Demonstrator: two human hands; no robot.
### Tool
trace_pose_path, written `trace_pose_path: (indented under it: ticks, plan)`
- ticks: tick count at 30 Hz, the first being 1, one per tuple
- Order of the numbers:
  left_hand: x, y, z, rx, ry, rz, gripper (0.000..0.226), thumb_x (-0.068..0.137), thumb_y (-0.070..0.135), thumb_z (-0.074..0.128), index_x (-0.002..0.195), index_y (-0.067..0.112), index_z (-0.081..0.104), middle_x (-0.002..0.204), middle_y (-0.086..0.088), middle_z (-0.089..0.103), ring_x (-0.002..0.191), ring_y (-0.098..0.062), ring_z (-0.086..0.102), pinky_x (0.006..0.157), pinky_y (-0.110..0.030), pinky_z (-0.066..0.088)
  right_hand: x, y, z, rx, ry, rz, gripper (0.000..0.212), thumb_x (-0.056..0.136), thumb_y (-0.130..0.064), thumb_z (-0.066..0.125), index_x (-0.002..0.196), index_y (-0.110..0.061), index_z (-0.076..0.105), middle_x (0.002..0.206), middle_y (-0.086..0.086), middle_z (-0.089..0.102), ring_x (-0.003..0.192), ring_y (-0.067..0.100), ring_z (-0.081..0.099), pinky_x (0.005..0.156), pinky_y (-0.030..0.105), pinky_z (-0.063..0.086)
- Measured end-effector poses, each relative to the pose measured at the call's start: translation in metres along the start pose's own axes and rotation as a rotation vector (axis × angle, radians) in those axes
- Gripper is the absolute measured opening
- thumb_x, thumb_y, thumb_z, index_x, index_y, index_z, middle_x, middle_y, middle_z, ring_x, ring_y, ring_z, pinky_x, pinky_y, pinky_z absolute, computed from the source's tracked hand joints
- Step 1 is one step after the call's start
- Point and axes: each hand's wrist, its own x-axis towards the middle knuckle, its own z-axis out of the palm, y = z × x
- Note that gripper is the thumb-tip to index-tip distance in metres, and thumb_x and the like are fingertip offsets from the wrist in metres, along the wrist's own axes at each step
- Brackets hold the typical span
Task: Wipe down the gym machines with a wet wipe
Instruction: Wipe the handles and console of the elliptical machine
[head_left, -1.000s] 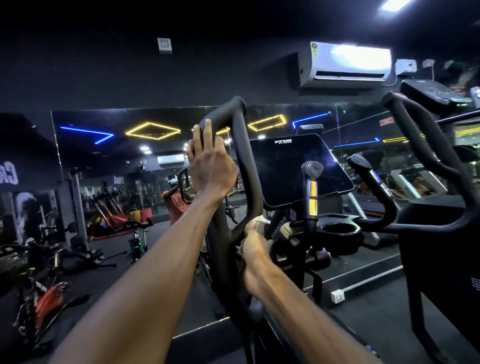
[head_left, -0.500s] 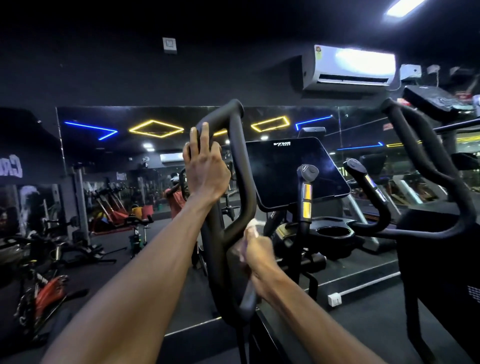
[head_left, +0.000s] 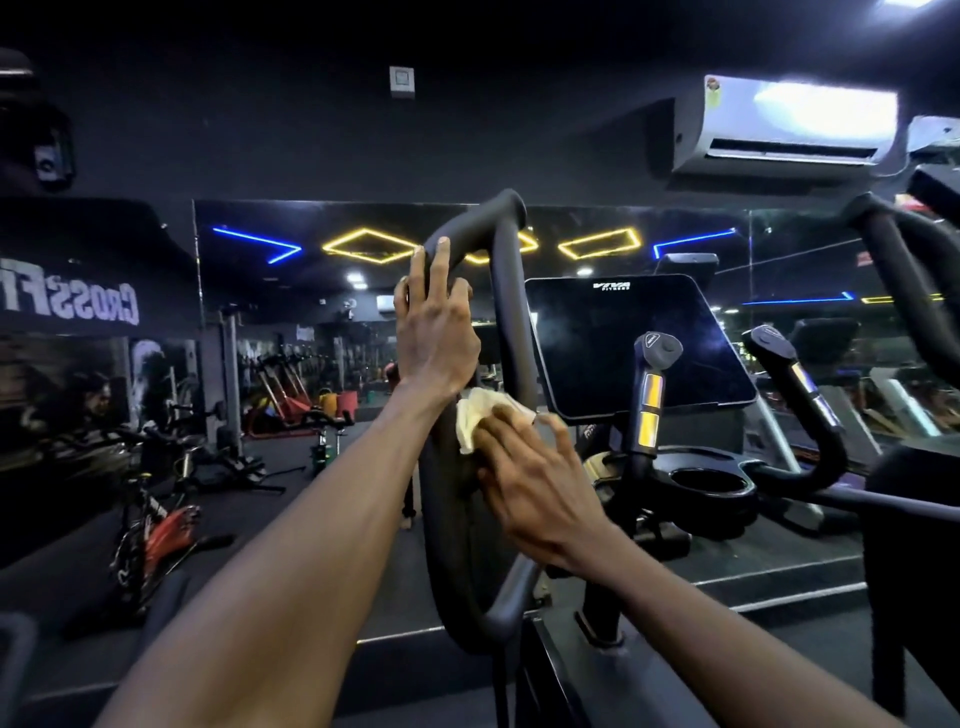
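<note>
A black looped handlebar (head_left: 511, 291) of an elliptical machine rises in front of me. My left hand (head_left: 434, 335) grips its upper left part, fingers curled round the bar. Just below, my right hand (head_left: 530, 478) presses a crumpled white wet wipe (head_left: 475, 415) against the loop's left bar, fingers curled over the wipe. Most of the wipe is hidden under my palm. The machine's dark console screen (head_left: 631, 343) sits to the right of the loop.
Two short grips with yellow pads (head_left: 649, 400) and a cup holder (head_left: 709, 480) lie right of the loop. Another machine's handlebar (head_left: 909, 270) stands at far right. A wall mirror (head_left: 311, 322) ahead reflects spin bikes; an air conditioner (head_left: 789, 124) hangs above.
My right hand with the wipe has slid up the bar from low on the loop to just under my left hand. My left hand kept its grip.
</note>
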Motion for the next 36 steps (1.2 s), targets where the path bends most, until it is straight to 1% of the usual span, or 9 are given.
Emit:
trace_pose_path:
  ticks: [3, 9, 13, 17, 19, 23, 27, 31, 36]
  plan:
    - [-0.001, 0.0, -0.001, 0.001, 0.003, 0.005, 0.025, 0.084, -0.001, 0.051, 0.103, 0.01, 0.062, 0.162, -0.013, 0.021, 0.15, -0.036, 0.015, 0.119, -0.055, 0.021, -0.001, 0.002, 0.0, 0.045, -0.052, -0.032, 0.05, 0.102, -0.045, 0.029, 0.133, -0.016, 0.056, 0.142, 0.005, 0.054, 0.143, 0.023, 0.037, 0.117, 0.054, 0.019]
    - [-0.001, 0.0, -0.001, 0.004, 0.013, 0.004, 0.027, 0.084, -0.002, 0.048, 0.104, 0.01, 0.062, 0.162, -0.013, 0.022, 0.15, -0.035, 0.015, 0.12, -0.054, 0.02, 0.014, 0.028, -0.009, -0.079, -0.058, -0.129, 0.044, 0.101, -0.047, 0.032, 0.12, -0.019, 0.06, 0.131, 0.002, 0.059, 0.133, 0.022, 0.046, 0.107, 0.049, 0.032]
    - [-0.001, 0.0, -0.001, -0.003, 0.015, 0.005, 0.026, 0.084, -0.002, 0.05, 0.103, 0.01, 0.063, 0.162, -0.012, 0.022, 0.15, -0.035, 0.016, 0.119, -0.053, 0.02, 0.022, 0.017, -0.005, -0.044, 0.028, -0.215, 0.031, 0.099, -0.043, 0.04, 0.102, -0.018, 0.059, 0.108, 0.002, 0.058, 0.109, 0.024, 0.052, 0.09, 0.043, 0.038]
    - [-0.001, 0.0, -0.002, 0.007, 0.022, 0.001, 0.023, 0.084, -0.001, 0.05, 0.099, 0.01, 0.063, 0.161, -0.012, 0.023, 0.149, -0.035, 0.018, 0.118, -0.052, 0.019, 0.036, 0.034, -0.01, -0.106, 0.086, -0.306, 0.025, 0.092, -0.032, 0.053, 0.109, -0.014, 0.059, 0.103, 0.004, 0.052, 0.098, 0.025, 0.052, 0.082, 0.043, 0.039]
    - [-0.001, 0.0, -0.002, 0.01, 0.016, 0.004, 0.022, 0.084, -0.001, 0.05, 0.099, 0.009, 0.063, 0.161, -0.012, 0.023, 0.149, -0.036, 0.017, 0.118, -0.052, 0.019, 0.035, 0.038, -0.01, -0.179, 0.012, -0.438, 0.03, 0.09, -0.034, 0.051, 0.11, -0.015, 0.062, 0.109, 0.004, 0.052, 0.102, 0.025, 0.052, 0.085, 0.042, 0.04]
    - [-0.001, 0.001, -0.004, 0.024, 0.009, 0.011, 0.021, 0.085, 0.001, 0.05, 0.099, 0.009, 0.063, 0.162, -0.012, 0.02, 0.149, -0.036, 0.015, 0.119, -0.053, 0.017, 0.041, 0.053, -0.021, -0.262, -0.021, -0.392, 0.033, 0.092, -0.037, 0.045, 0.104, -0.016, 0.068, 0.112, 0.005, 0.061, 0.11, 0.025, 0.058, 0.096, 0.044, 0.032]
    - [-0.001, 0.002, -0.006, 0.048, -0.014, 0.022, 0.022, 0.086, 0.002, 0.05, 0.1, 0.01, 0.064, 0.163, -0.012, 0.016, 0.15, -0.037, 0.011, 0.119, -0.053, 0.014, 0.04, 0.058, -0.022, -0.293, -0.211, -0.474, 0.053, 0.104, -0.047, 0.021, 0.123, -0.019, 0.061, 0.123, 0.001, 0.063, 0.124, 0.022, 0.053, 0.109, 0.053, 0.025]
    - [0.0, 0.001, -0.005, 0.072, -0.018, 0.025, 0.022, 0.087, 0.004, 0.05, 0.102, 0.01, 0.065, 0.163, -0.012, 0.015, 0.15, -0.037, 0.011, 0.118, -0.054, 0.014, 0.065, 0.078, -0.038, -0.374, -0.184, -0.37, 0.07, 0.102, -0.055, 0.008, 0.117, -0.022, 0.068, 0.132, 0.003, 0.062, 0.14, 0.024, 0.04, 0.11, 0.058, 0.023]
    - [0.002, 0.001, -0.002, 0.088, -0.03, 0.036, 0.022, 0.087, 0.009, 0.053, 0.105, 0.01, 0.065, 0.162, -0.013, 0.015, 0.149, -0.038, 0.012, 0.118, -0.055, 0.016, 0.077, 0.088, -0.033, -0.396, -0.208, -0.541, 0.071, 0.102, -0.057, 0.006, 0.123, -0.025, 0.066, 0.129, 0.002, 0.064, 0.138, 0.024, 0.044, 0.111, 0.06, 0.023]
